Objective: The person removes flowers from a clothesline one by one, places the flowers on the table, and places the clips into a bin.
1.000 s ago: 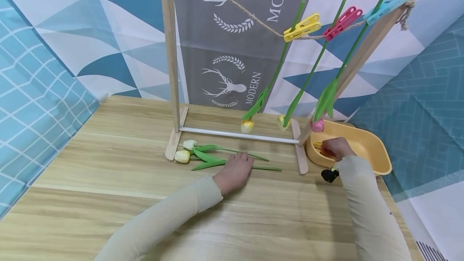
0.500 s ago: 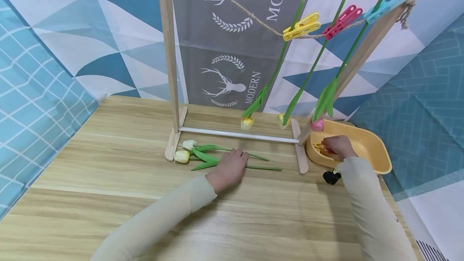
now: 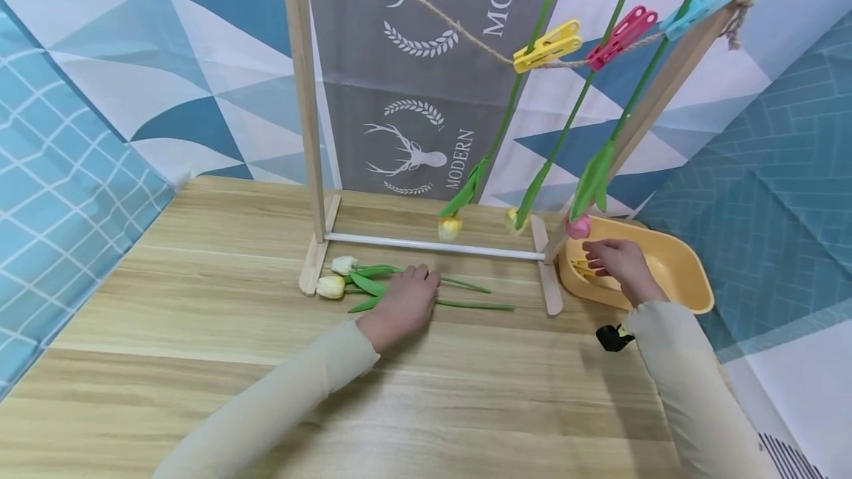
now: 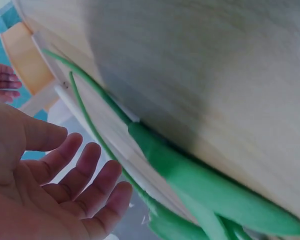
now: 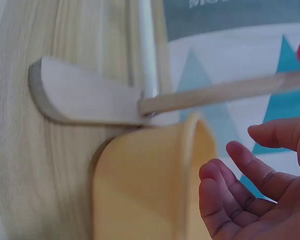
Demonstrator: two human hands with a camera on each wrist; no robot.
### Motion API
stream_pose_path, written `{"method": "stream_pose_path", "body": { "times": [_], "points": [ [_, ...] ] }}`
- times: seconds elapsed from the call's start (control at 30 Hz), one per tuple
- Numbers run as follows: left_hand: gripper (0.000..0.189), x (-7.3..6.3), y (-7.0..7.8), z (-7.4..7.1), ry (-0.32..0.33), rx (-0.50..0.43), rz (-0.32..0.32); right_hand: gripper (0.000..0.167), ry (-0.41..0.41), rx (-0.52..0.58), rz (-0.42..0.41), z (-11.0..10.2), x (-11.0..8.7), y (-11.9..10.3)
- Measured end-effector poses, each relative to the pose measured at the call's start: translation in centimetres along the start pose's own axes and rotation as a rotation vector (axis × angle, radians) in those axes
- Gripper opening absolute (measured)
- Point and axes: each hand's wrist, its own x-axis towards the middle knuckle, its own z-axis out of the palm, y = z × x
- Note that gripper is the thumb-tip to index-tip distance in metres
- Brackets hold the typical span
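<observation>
A person's bare left hand (image 3: 406,298) lies over the stems of two artificial tulips at the centre of the head view, its fingers loosely bent and gripping nothing; whether they touch the stems cannot be told. The bare right hand (image 3: 619,261), at right of the frame, hangs over a rounded yellow-orange plastic basin (image 3: 695,283), thumb and fingers apart with nothing between them. Both arms wear cream sleeves (image 3: 266,401). The white tulip with a green stem (image 3: 344,265) and the pale yellow tulip with a green stem (image 3: 330,287) lie on a light wood-grain tabletop (image 3: 466,398), blossoms left of the left hand, stems running out to its right. Yellow plastic pieces (image 3: 583,266) show inside the basin's left end. Behind the hands stands a rack with a wooden left post (image 3: 305,94), a wooden right post (image 3: 659,94) and a white crossbar (image 3: 433,245) low between them. On its twisted rope (image 3: 459,28), toward the upper right, three tulips hang blossom down: a yellow-and-white one (image 3: 471,187) from a yellow plastic clip (image 3: 547,46), a pale yellow one (image 3: 532,193) from a red clip (image 3: 622,37), and a pink one (image 3: 592,177) from a light blue clip (image 3: 708,0).
</observation>
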Motion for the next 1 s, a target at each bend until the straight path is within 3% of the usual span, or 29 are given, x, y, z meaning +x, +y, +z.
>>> {"method": "stream_pose_path", "body": {
  "times": [0.2,0.33,0.6,0.77,1.0],
  "points": [
    [0.016,-0.2,-0.7,-1.3,0.058,-0.066,-0.043,0.068,0.061,0.023,-0.061,-0.3,-2.1,-2.2],
    [0.017,-0.4,-1.2,-2.4,0.121,-0.127,-0.069,0.061,0.109,0.07,-0.087,-0.5,-3.5,-3.6],
    [0.016,-0.9,-1.6,-4.5,0.234,-0.254,-0.045,0.048,0.166,0.166,-0.154,-0.5,-5.8,-5.7],
    [0.018,-0.5,-1.4,-6.0,0.275,-0.344,-0.057,0.042,0.217,0.248,-0.263,-0.2,-7.4,-7.8],
    [0.019,0.6,-0.8,-8.5,0.393,-0.478,-0.045,0.033,0.303,0.382,-0.477,-0.1,-9.2,-12.3]
  ]
}}
